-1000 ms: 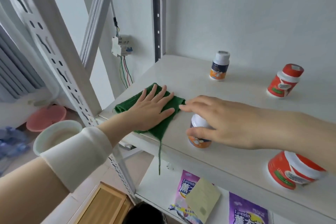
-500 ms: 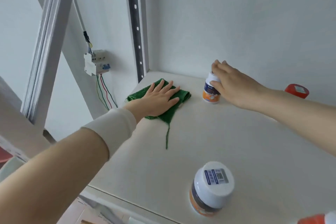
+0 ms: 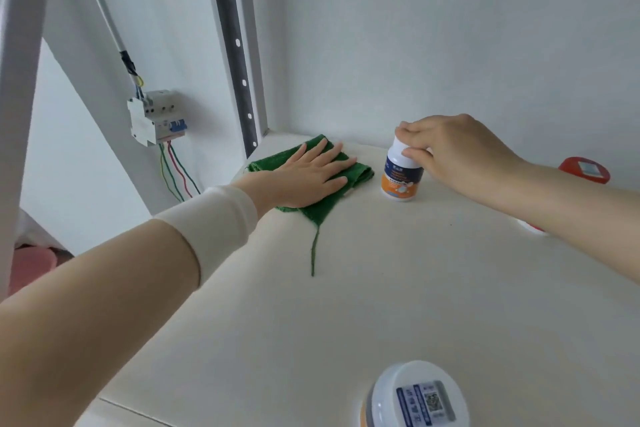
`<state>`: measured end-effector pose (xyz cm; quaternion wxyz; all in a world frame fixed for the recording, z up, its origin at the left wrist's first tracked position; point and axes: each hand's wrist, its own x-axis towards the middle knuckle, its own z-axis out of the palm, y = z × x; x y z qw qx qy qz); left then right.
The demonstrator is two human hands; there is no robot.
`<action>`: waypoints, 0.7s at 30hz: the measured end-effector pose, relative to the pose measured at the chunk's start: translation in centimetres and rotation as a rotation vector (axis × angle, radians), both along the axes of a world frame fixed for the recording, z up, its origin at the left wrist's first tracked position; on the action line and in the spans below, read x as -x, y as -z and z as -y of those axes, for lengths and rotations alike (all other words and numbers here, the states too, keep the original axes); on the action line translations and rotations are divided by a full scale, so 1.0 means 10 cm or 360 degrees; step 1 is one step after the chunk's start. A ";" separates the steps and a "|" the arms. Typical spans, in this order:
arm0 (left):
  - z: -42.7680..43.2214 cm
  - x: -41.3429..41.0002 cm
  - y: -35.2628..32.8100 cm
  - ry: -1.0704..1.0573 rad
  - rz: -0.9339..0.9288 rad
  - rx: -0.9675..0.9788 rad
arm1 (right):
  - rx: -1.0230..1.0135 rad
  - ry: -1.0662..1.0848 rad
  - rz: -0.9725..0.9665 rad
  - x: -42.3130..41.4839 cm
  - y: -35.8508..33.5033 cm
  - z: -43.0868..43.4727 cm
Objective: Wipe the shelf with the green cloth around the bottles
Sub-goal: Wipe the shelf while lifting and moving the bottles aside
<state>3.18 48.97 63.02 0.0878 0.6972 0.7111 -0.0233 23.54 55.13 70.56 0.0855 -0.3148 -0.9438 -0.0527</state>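
Two hands are at work on one shelf (image 3: 415,288). The left hand (image 3: 311,173) lies flat on the single green cloth (image 3: 362,173), fingers straight and slightly spread, palm pressing it down. The cloth is folded and sits in the back left corner of the shelf, near the wall (image 3: 450,28). One loose thread (image 3: 314,253) trails from it toward the front. A white sleeve (image 3: 214,218) covers the left wrist.

Three bottles are in view. The back bottle (image 3: 401,180) stands upright just right of the cloth, apart from it. It has a white body and a blue and orange label. The right hand (image 3: 457,156) grips it by the cap, with fingers curled over the top and the thumb on the near side. The front bottle (image 3: 415,395) stands at the front of the shelf, seen from above, with a white lid bearing a printed label. It is well apart from both hands. The red bottle (image 3: 585,170) stands to the right, behind the right forearm, which hides most of it below the red cap.

One perforated post (image 3: 232,45) rises at the back left corner. Left of it, one breaker (image 3: 156,118) is fixed to the side wall, with red, green and yellow wires (image 3: 173,170) hanging beneath it.
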 end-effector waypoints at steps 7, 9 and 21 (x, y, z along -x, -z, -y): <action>0.92 -0.57 -0.01 0.0471 0.0023 0.0039 | -0.0080 -0.0040 0.0020 0.00 -0.01 -0.04; 1.13 -0.67 -0.01 0.0609 0.0025 0.0043 | -0.0109 -0.0041 0.0045 0.01 -0.01 -0.05; 0.67 -0.41 0.01 0.0438 0.0024 0.0032 | -0.0110 -0.0062 0.0039 0.02 0.01 -0.09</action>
